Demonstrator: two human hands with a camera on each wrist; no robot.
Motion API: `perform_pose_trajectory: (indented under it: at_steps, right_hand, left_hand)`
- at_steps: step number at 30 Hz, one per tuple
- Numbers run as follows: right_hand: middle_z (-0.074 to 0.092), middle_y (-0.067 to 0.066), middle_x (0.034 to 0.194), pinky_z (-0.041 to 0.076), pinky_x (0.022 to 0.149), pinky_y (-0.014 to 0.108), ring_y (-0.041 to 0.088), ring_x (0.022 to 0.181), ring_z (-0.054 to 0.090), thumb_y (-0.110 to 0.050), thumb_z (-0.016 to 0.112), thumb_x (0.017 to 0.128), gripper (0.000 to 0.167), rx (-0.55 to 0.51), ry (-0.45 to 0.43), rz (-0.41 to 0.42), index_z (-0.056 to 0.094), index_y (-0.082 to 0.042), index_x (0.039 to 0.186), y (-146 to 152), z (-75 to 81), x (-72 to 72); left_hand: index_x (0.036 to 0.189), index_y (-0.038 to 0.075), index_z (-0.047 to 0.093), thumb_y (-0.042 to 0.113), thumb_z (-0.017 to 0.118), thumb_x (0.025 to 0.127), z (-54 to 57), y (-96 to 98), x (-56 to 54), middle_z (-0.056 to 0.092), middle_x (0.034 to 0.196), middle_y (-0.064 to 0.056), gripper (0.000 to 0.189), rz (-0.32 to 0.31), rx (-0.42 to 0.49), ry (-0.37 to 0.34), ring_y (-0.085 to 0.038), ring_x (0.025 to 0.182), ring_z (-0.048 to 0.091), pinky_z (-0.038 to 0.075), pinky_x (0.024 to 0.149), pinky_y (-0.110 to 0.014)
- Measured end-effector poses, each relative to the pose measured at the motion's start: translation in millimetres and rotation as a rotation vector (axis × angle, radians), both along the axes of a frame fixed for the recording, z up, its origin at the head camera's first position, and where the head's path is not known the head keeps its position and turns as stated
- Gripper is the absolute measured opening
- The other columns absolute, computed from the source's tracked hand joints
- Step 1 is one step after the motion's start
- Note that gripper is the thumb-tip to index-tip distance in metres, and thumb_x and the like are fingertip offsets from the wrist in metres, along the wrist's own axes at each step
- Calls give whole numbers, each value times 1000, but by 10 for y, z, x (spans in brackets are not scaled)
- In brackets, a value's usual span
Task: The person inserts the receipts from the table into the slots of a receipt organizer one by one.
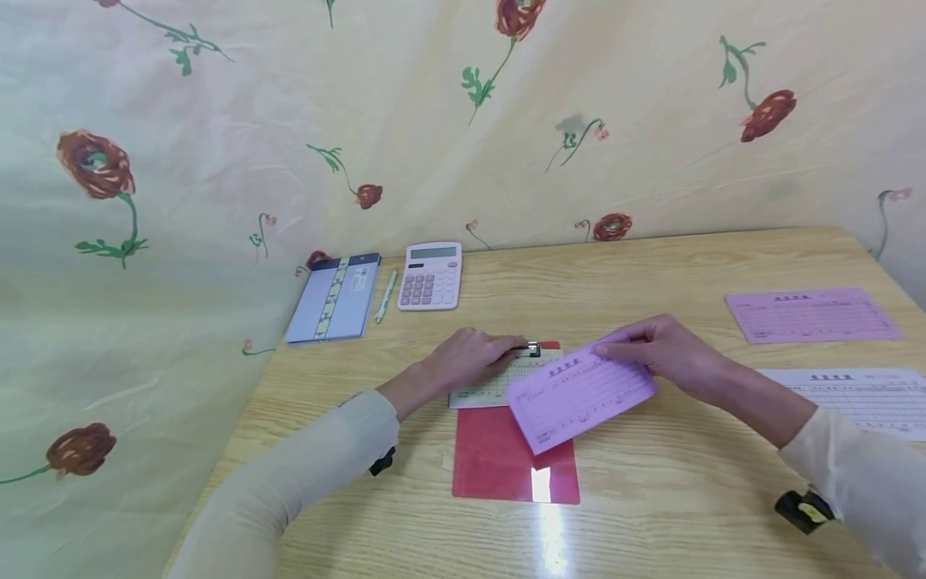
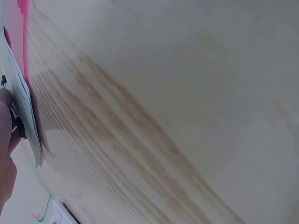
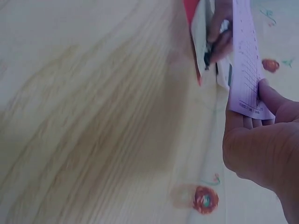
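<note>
A red board [image 1: 492,462] lies on the table in front of me, with a pale printed slip [image 1: 477,395] over its far part. My left hand [image 1: 470,360] reaches across that slip and pinches a black binder clip [image 1: 534,349] at the board's far edge. The left wrist view shows the clip [image 2: 19,127] between thumb and fingers. A purple printed slip [image 1: 579,394] is held by its upper right corner in my right hand [image 1: 661,347], thumb on the printed face. It tilts above the board and overlaps the pale slip in the head view.
Another purple slip [image 1: 810,315] and a white printed slip [image 1: 861,394] lie at the right, the latter partly behind my sleeve. A pink-and-white calculator [image 1: 430,277], a pen [image 1: 387,296] and a bluish notebook [image 1: 333,299] lie at the back left. Flowered cloth [image 1: 419,104] hangs behind the table.
</note>
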State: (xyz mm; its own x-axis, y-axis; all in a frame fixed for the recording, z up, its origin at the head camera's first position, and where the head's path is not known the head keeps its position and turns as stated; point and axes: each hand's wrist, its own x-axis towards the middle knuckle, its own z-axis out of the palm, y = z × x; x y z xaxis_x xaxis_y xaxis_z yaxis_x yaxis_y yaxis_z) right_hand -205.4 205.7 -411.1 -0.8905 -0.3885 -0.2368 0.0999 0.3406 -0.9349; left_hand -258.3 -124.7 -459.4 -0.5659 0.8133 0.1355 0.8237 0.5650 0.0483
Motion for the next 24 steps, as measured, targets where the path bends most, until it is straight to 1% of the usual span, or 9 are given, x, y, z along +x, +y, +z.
perform_pose_trajectory:
  at_steps: [5, 8, 11, 17, 22, 24]
  right_hand:
    - [79, 9, 100, 54, 64, 27, 18, 80, 73, -18, 73, 102, 32, 54, 36, 41, 75, 4, 126, -268, -101, -14]
    - [79, 9, 99, 54, 65, 27, 19, 80, 72, -19, 74, 101, 30, 102, 63, 31, 77, 2, 122, -407, -127, -17]
    - [78, 10, 99, 55, 64, 28, 18, 78, 72, -19, 75, 101, 30, 111, 68, 5, 77, 3, 120, -526, -134, -10]
    - [78, 11, 98, 56, 62, 28, 17, 76, 73, -18, 71, 102, 33, 83, -7, -46, 72, 7, 123, -736, -168, 3]
    - [77, 12, 95, 55, 64, 27, 15, 76, 71, -14, 70, 102, 35, 75, -38, -121, 69, 12, 125, -848, -226, 13]
    - [76, 13, 96, 55, 64, 27, 15, 76, 70, -13, 69, 102, 33, 80, -46, -157, 69, 12, 125, -872, -250, 21]
  left_hand:
    - [146, 14, 64, 22, 64, 109, 3, 1, -6, 77, 124, -3, 38, 15, -11, -16, -1, 49, 47, 31, 47, -14]
    - [145, 14, 65, 21, 65, 108, 12, -3, -13, 79, 119, -2, 38, 8, 0, -31, -1, 47, 46, 30, 47, -14]
    - [144, 14, 66, 20, 65, 108, 24, -1, -20, 79, 117, -2, 37, 5, 8, -38, -2, 47, 46, 30, 47, -14]
    - [145, 13, 65, 20, 63, 109, 40, 3, -27, 79, 119, -2, 36, -5, 5, -56, -2, 48, 48, 31, 48, -13]
    - [146, 13, 64, 20, 63, 109, 52, -1, -23, 79, 117, -3, 38, 11, -3, -74, -2, 47, 47, 32, 47, -14]
    - [147, 14, 64, 20, 63, 109, 54, 7, -21, 79, 116, -4, 38, 13, -6, -71, -2, 46, 47, 33, 47, -14]
